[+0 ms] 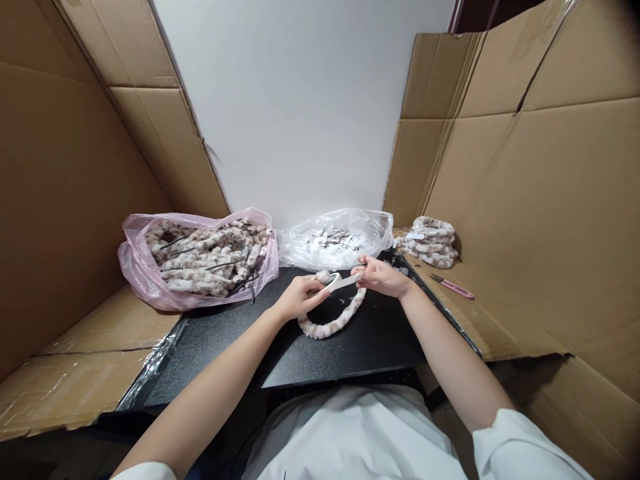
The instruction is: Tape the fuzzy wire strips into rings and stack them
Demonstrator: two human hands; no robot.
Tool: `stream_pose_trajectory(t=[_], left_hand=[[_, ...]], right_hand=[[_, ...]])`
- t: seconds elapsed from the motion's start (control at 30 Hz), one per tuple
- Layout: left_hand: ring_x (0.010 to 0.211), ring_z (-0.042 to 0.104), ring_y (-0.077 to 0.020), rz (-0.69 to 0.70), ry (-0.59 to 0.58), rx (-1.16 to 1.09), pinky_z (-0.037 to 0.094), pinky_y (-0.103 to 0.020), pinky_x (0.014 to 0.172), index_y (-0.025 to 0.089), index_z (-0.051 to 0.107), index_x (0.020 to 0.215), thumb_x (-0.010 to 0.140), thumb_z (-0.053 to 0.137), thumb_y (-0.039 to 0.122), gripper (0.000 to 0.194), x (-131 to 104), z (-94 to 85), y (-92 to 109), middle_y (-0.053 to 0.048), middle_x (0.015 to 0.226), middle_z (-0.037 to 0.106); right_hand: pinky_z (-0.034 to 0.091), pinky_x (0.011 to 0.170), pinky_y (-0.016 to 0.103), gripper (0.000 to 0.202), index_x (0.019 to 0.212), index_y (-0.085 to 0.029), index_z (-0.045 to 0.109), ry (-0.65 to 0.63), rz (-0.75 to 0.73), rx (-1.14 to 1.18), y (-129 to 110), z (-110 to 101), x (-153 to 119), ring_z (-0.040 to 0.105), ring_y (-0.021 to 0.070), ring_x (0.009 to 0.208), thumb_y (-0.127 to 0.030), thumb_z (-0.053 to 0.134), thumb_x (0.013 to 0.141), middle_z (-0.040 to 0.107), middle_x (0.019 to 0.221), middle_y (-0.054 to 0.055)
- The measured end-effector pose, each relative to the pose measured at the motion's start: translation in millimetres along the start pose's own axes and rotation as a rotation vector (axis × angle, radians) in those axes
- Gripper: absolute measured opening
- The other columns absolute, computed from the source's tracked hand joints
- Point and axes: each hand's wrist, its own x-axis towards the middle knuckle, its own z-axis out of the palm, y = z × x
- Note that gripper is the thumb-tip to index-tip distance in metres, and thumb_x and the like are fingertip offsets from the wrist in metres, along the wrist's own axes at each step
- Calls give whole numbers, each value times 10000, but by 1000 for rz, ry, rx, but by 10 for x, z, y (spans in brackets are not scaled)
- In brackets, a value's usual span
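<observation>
The grip of the left hand (299, 297) pinches a pale, smooth strip (346, 283), and the right hand (383, 277) pinches its other end, just above the fluffy ring (333, 329); bare black tabletop (313, 363) stretches from the ring to the near edge; beyond the ring lies a crinkled clear bag (370, 230); the ring, plush, white and brown-blotched, curves on the tabletop, its top partly hidden by the hands.
</observation>
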Motion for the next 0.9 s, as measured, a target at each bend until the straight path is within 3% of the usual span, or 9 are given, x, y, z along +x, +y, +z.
stream_pose_trajectory(t=[0.13, 0.3, 0.4, 0.53, 0.7, 0.83, 0.9], left_hand=[[570, 464, -104, 63, -18, 33, 342, -213, 548, 129, 677, 738, 859, 529, 337, 282, -1, -21, -24, -16, 632, 534], [551, 451, -98, -19, 88, 41, 332, -217, 545, 128, 673, 715, 864, 541, 357, 304, 25, -7, -88, -11, 607, 533], [535, 439, -97, -50, 85, 50, 312, -223, 539, 135, 667, 683, 854, 560, 381, 318, 27, 32, -101, 2, 569, 517], [536, 434, -100, -50, -12, 42, 299, -225, 539, 137, 648, 658, 858, 541, 372, 327, 8, 72, -72, 3, 567, 506], [601, 482, -120, -5, -84, 22, 331, -222, 578, 134, 653, 720, 783, 550, 205, 139, 0, 75, -6, -14, 641, 537], [590, 469, -120, -19, -63, 37, 325, -228, 575, 138, 633, 682, 773, 530, 180, 144, 16, 89, 18, -10, 622, 527], [609, 478, -124, -17, -45, 39, 330, -230, 588, 139, 629, 681, 778, 526, 180, 148, 20, 91, 22, -15, 641, 539]], right_hand=[[492, 673, 220, 505, 909, -233, 352, 16, -10, 49, -37, -135, -17, 583, 62, 645, -189, 794, 670, 602, 828, -49], [466, 692, 226, 439, 901, -231, 359, -68, -19, 26, -101, 31, -198, 569, 73, 678, -202, 758, 720, 571, 800, -50], [444, 668, 222, 426, 893, -233, 363, -40, -5, -17, -99, 92, -363, 561, 82, 694, -219, 753, 721, 569, 807, -41], [446, 658, 230, 436, 893, -241, 382, 203, 23, -134, -19, -23, -515, 513, 71, 647, -276, 760, 679, 541, 792, -60], [458, 669, 283, 302, 905, -227, 459, 487, 22, -583, 21, -168, -562, 516, 117, 678, -363, 653, 717, 530, 772, -36], [446, 768, 364, 192, 861, -205, 525, 730, -290, -1144, -111, -13, -483, 534, 195, 809, -346, 593, 749, 549, 839, 29], [433, 825, 378, 178, 861, -201, 544, 742, -415, -1327, -170, 153, -381, 535, 223, 889, -337, 597, 760, 561, 905, 59]])
